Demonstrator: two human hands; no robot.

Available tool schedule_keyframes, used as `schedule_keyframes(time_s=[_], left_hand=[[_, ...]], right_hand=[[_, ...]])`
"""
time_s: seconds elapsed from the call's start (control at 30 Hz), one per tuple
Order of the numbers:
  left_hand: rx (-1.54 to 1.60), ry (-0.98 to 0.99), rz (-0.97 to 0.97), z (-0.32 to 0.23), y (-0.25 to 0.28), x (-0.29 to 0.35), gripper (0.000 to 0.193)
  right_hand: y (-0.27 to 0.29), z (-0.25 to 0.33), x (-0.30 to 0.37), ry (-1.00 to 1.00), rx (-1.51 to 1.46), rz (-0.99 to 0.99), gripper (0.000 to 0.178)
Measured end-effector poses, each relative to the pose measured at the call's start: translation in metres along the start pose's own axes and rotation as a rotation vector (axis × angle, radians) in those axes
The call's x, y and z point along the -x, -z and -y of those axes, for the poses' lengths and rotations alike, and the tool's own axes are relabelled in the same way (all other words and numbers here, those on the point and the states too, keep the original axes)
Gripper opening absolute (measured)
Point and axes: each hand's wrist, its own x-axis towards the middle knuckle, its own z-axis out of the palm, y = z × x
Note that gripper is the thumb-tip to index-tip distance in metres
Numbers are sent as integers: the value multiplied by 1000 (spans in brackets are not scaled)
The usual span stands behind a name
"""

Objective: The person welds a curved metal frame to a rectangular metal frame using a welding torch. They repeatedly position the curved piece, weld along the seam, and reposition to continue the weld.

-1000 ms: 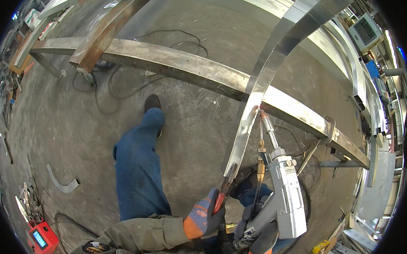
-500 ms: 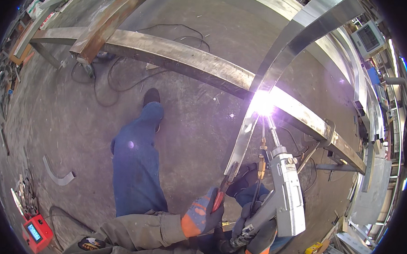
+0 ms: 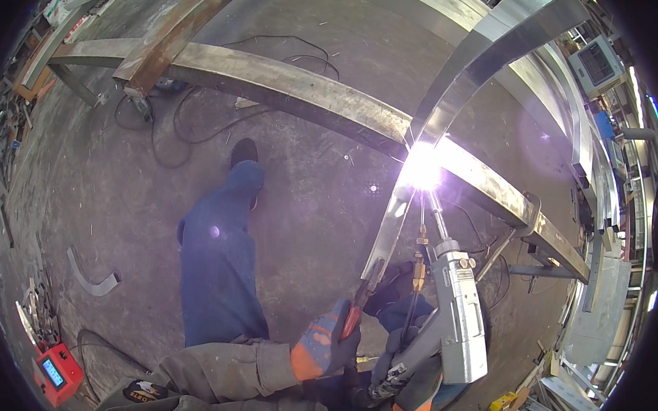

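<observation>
Gloved left hand [image 3: 327, 347] grips red-handled pliers [image 3: 361, 300] clamped on the near end of a curved metal strip [image 3: 454, 93]. Gloved right hand [image 3: 399, 358] closes around a grey welding gun [image 3: 457, 316], its nozzle at the bright arc [image 3: 422, 168] where the strip crosses a steel beam [image 3: 276, 87], right of centre.

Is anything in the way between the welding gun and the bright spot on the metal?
Nothing visible. The welding gun in the right hand points its nozzle straight at the bright spot. The left hand holds pliers on the curved strip beside it.
</observation>
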Motion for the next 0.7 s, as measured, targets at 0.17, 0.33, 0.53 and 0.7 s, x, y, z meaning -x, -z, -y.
schedule_keyframes(time_s=[0.17, 0.33, 0.53, 0.7], left_hand=[[-20, 15, -23, 6, -3, 1, 23], [-55, -47, -52, 8, -5, 1, 22], [-27, -22, -42, 7, -6, 2, 27], [-100, 37, -23, 9, -5, 3, 38]], right_hand=[[2, -3, 5, -12, 23, -47, 80], [5, -5, 8, -17, -7, -14, 79], [3, -3, 11, -60, 89, -58, 76], [6, -4, 10, -54, 8, -20, 78]])
